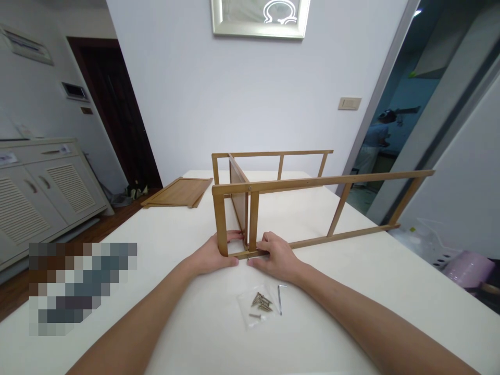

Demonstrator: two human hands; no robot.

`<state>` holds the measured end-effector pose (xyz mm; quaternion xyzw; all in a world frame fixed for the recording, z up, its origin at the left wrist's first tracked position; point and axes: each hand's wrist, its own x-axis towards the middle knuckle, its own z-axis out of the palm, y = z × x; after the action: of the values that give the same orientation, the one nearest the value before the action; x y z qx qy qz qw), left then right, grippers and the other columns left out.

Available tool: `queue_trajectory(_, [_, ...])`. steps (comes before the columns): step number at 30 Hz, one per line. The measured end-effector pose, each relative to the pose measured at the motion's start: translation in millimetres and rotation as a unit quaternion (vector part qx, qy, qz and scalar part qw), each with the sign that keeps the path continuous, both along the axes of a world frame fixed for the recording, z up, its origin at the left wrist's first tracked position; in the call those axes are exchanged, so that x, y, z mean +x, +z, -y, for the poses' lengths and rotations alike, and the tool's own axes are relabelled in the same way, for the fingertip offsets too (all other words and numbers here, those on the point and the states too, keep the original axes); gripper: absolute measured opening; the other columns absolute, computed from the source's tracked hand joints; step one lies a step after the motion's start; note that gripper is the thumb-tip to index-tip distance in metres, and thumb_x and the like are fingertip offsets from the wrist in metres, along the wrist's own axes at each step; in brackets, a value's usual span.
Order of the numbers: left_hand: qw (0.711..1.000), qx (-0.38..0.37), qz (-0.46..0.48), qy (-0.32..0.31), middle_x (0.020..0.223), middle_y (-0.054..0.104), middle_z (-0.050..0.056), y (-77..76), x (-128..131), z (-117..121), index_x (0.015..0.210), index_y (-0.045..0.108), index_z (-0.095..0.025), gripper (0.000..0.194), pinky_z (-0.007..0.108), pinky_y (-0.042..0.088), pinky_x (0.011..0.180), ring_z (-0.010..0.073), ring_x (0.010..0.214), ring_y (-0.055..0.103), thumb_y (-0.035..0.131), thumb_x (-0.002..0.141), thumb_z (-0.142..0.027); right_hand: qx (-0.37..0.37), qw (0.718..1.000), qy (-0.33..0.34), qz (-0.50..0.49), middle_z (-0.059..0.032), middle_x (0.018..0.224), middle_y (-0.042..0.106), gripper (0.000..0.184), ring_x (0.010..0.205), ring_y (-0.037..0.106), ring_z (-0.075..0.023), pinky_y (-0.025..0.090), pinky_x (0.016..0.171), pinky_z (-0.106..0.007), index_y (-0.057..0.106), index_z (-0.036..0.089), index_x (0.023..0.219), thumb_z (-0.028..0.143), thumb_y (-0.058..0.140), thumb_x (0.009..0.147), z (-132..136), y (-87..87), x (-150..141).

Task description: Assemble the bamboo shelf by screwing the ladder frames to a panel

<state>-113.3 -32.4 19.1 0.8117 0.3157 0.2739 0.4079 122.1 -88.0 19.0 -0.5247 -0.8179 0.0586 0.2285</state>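
A wooden shelf frame [289, 183] lies on its side, its two ladder-like ends joined by an upright slatted panel [238, 179]. Around its near lower corner, by the short end post, my left hand [209, 255] is closed, thumb along the bottom rail and fingers behind. My right hand [277, 255] pinches that same rail just right of the panel joint. By its thumb tip sits a small screw-like piece [248, 259], too small to make out fully. Closer to me lie several screws [262, 302] on a clear plastic bag [250, 320], with a hex key [279, 300] beside them.
Everything stands on a white table [332, 323]. More wooden panels [183, 191] lie flat at the back left. A wall is behind the table. To the right are a clear plastic bin with a purple item [469, 268] and a doorway, where a person [375, 138] stands.
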Motion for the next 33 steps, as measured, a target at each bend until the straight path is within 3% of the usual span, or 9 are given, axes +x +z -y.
queue_trajectory(22, [1.000,0.016,-0.006,0.004,0.145,0.048,0.009,0.1,2.2,1.3,0.125,0.061,-0.023,0.062,0.046,0.032,0.114,0.0290,0.131,0.046,0.078,0.065,-0.021,0.004,1.000,0.008,0.000,-0.0016,0.083,0.052,0.021,0.077,0.051,-0.0147,0.036,0.064,-0.025,0.070,0.022,0.086,0.042,0.070,0.081,-1.4,-1.9,0.4])
queue_trajectory(33, [1.000,0.022,-0.015,0.006,0.142,0.051,0.008,-0.7,2.0,0.9,0.126,0.060,-0.023,0.063,0.044,0.034,0.113,0.0278,0.129,0.048,0.077,0.065,-0.019,0.029,0.998,0.033,0.035,-0.0046,0.086,0.058,0.021,0.084,0.049,-0.0185,0.036,0.072,-0.031,0.068,0.020,0.084,0.041,0.067,0.084,-2.0,-1.4,-0.9])
